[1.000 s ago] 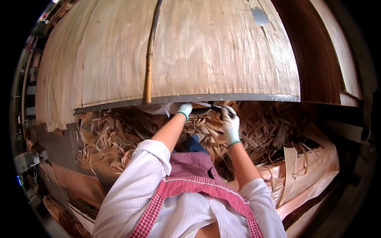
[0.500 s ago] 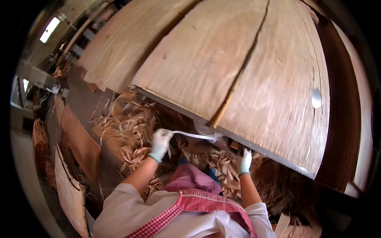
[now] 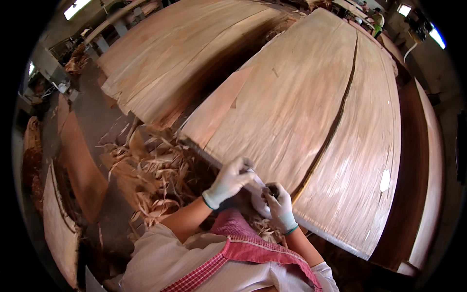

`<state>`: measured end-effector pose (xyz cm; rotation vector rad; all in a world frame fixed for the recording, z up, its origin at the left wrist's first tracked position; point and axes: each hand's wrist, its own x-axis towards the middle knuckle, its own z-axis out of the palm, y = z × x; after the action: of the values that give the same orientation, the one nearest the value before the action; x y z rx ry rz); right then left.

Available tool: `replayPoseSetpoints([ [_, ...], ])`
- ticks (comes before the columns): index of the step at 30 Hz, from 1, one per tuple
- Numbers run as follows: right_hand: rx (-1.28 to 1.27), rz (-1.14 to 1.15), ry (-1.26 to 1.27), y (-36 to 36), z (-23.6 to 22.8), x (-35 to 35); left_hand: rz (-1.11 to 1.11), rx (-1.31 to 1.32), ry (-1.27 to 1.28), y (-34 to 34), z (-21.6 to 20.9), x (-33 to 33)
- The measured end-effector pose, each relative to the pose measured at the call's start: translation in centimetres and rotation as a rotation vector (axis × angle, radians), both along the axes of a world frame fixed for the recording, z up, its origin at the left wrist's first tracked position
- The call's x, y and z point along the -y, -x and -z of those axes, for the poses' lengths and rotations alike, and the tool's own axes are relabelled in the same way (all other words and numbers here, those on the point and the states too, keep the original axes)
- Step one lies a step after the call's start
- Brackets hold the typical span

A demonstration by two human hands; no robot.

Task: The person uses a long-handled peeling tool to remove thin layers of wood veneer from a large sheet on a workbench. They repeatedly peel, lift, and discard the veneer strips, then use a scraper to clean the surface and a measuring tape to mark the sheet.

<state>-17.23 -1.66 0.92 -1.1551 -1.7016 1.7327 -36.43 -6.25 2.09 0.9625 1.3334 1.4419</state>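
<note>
Gloved in white, my left hand (image 3: 229,181) pinches one end of a pale, glossy strip of tape (image 3: 254,181). The strip runs to my right hand (image 3: 280,208), which is closed around a small dark object (image 3: 273,190) whose kind I cannot make out. Below the strip, between my hands, hangs a whitish, blurred rounded thing (image 3: 260,203). Both hands are at the near edge of a stack topped by a wide wood veneer sheet (image 3: 287,107). A long dark split (image 3: 340,109) runs down this sheet, its near end just right of my right hand.
Another veneer stack (image 3: 185,53) stands to the left, across a dark gap. Curled wood shavings (image 3: 163,170) heap on the floor near my left arm. Loose veneer pieces (image 3: 82,168) lie further left. A dark-sided stack (image 3: 413,175) stands at right. A person (image 3: 377,20) is far off.
My hands have come up and closer together at the sheet's near edge. The long strip stretched between them is now short. My right hand has left the spot below the edge.
</note>
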Motion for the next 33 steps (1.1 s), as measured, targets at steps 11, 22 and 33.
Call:
replayPoseSetpoints([
  [11, 0.381, 0.023, -0.203, 18.8, 4.9, -23.2, -0.232, -0.498, -0.044, 23.9, 8.2, -25.3],
  [22, 0.354, 0.26, 0.096, 30.3, 8.9, -40.4, -0.437, -0.801, 0.109, 31.2, 13.9, -46.7],
  [33, 0.86, 0.084, -0.779, 26.9, 5.1, -47.0, 0.047, -0.999, 0.221, 30.9, 11.2, -45.0],
])
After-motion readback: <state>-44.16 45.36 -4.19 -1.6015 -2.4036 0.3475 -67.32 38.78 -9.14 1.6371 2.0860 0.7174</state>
